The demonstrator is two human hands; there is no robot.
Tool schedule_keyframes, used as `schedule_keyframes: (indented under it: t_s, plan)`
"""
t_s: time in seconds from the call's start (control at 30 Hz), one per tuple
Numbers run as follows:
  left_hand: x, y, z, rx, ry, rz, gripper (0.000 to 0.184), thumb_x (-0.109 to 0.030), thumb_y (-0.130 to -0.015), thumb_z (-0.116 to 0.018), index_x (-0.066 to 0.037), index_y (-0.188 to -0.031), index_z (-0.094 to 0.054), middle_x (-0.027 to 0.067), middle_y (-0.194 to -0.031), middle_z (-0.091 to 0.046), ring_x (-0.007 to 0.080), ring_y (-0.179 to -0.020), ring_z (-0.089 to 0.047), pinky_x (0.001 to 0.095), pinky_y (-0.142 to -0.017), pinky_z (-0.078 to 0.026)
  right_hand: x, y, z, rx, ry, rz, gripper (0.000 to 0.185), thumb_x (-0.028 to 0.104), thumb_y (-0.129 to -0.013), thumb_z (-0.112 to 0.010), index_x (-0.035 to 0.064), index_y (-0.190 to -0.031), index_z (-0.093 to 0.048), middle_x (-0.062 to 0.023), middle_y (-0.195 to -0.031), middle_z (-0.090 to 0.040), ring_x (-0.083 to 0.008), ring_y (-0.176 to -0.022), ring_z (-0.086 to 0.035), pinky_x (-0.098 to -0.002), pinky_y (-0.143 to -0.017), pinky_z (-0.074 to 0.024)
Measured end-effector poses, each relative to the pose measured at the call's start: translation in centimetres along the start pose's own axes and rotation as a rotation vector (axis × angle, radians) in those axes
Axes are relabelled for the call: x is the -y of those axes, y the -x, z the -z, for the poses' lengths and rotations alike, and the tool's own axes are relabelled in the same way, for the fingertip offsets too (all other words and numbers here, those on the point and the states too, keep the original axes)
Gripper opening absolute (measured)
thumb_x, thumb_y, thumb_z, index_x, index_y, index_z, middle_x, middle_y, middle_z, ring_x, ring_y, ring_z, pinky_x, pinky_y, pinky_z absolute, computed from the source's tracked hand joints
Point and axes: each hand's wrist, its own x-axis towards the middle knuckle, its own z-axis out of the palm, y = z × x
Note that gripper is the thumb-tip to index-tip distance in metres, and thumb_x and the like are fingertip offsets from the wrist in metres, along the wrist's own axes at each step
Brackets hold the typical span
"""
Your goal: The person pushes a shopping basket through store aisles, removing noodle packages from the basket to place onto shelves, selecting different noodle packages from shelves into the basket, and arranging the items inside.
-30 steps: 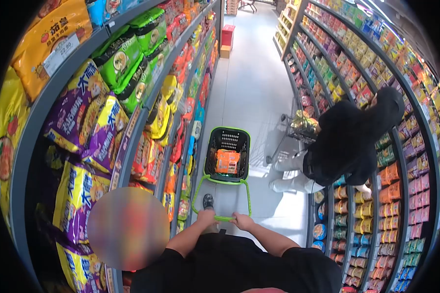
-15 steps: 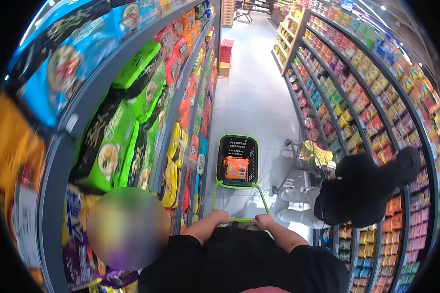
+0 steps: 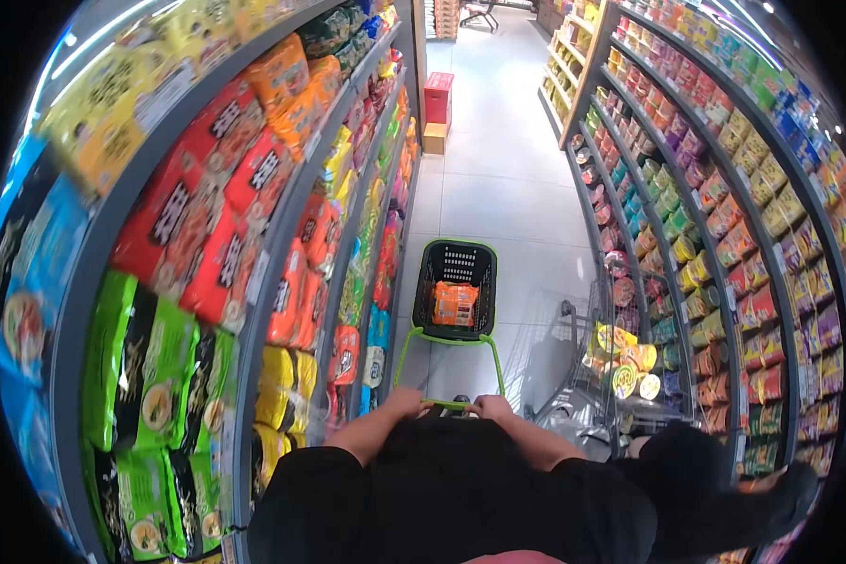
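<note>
My left hand (image 3: 404,402) is closed around the left end of a green basket handle (image 3: 494,368). Wrapped round the right end of the same bar is my right hand (image 3: 491,408). The handle runs forward to a black shopping basket (image 3: 456,324) with a green rim, which stands on the floor ahead of me. Inside the basket lies an orange packet (image 3: 455,304), apart from both hands. The undersides of my fingers are hidden.
Shelves of instant noodle packets (image 3: 193,202) line my left side; cup noodles (image 3: 714,193) fill those on the right. A metal shopping cart (image 3: 644,414) and a person in black (image 3: 691,470) are close on my right. Red boxes (image 3: 438,97) stand ahead by the left shelf.
I have moved forward along the aisle with the basket. The shelves, the cart and the person in black have slid back past me. Both hands still grip the handle.
</note>
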Motion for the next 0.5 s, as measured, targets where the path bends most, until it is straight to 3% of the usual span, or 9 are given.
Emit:
schedule_keyframes:
  t_s: [0.13,0.2,0.27,0.3,0.4,0.43,0.5]
  plan:
    - [0.1,-5.6,6.6,-0.054,0.019,0.087,0.068,-0.069,-0.095,-0.061,-0.005,-0.100,-0.081,0.0216,-0.103,-0.078,0.0412,-0.101,-0.073,0.0523,-0.090,-0.056,-1.4,-7.8,5.1,0.100,0.038,-0.017,0.062,0.066,-0.097,-0.059,0.0073,-0.097,-0.079,-0.0178,-0.093,-0.077,-0.0394,-0.092,-0.073,-0.0505,-0.084,-0.0569]
    - [1.1,-8.5,8.6,-0.140,0.026,0.076,0.067,-0.069,-0.094,-0.062,-0.005,-0.099,-0.081,0.0214,-0.102,-0.078,0.0412,-0.101,-0.073,0.0525,-0.091,-0.055,-1.9,-11.6,6.4,0.046,0.089,0.043,0.066,0.068,-0.098,-0.056,0.0059,-0.096,-0.078,-0.0183,-0.092,-0.077,-0.0397,-0.093,-0.073,-0.0507,-0.084,-0.0570]
    - [2.8,-12.0,9.6,-0.223,0.032,0.070,0.066,-0.068,-0.093,-0.063,-0.005,-0.099,-0.081,0.0212,-0.101,-0.078,0.0411,-0.100,-0.073,0.0527,-0.091,-0.055,-2.0,-15.3,8.1,0.131,0.050,-0.056,0.069,0.070,-0.097,-0.055,0.0050,-0.093,-0.078,-0.0182,-0.092,-0.077,-0.0395,-0.093,-0.074,-0.0510,-0.084,-0.0573]
    - [3.7,-13.7,10.3,-0.187,0.073,0.066,0.066,-0.069,-0.092,-0.064,-0.005,-0.097,-0.082,0.0209,-0.100,-0.078,0.0411,-0.099,-0.073,0.0530,-0.091,-0.055,-2.5,-17.3,8.8,0.231,0.023,-0.094,0.070,0.073,-0.096,-0.055,0.0074,-0.098,-0.079,-0.0170,-0.096,-0.078,-0.0392,-0.096,-0.074,-0.0505,-0.086,-0.0580]
    - [6.1,-18.4,11.5,-0.170,0.111,0.060,0.067,-0.070,-0.090,-0.065,-0.006,-0.095,-0.082,0.0206,-0.097,-0.078,0.0409,-0.099,-0.074,0.0535,-0.091,-0.054,-4.7,-23.1,10.2,0.250,0.077,-0.007,0.070,0.076,-0.094,-0.055,0.0115,-0.107,-0.079,-0.0162,-0.103,-0.079,-0.0385,-0.100,-0.074,-0.0494,-0.088,-0.0584]
    - [6.9,-20.2,13.0,-0.191,0.103,0.044,0.067,-0.071,-0.088,-0.066,-0.006,-0.094,-0.082,0.0206,-0.096,-0.077,0.0407,-0.099,-0.074,0.0537,-0.091,-0.054,-5.1,-25.5,10.8,0.302,0.074,-0.036,0.071,0.077,-0.093,-0.057,0.0135,-0.115,-0.078,-0.0166,-0.108,-0.078,-0.0377,-0.104,-0.074,-0.0491,-0.090,-0.0581]
    - [8.6,-24.2,17.7,-0.154,0.082,0.024,0.069,-0.072,-0.088,-0.065,-0.006,-0.094,-0.082,0.0210,-0.096,-0.077,0.0405,-0.099,-0.074,0.0534,-0.092,-0.054,-5.6,-29.8,13.3,0.265,0.044,-0.066,0.071,0.077,-0.093,-0.056,0.0129,-0.115,-0.078,-0.0168,-0.108,-0.078,-0.0377,-0.104,-0.074,-0.0494,-0.090,-0.0579]
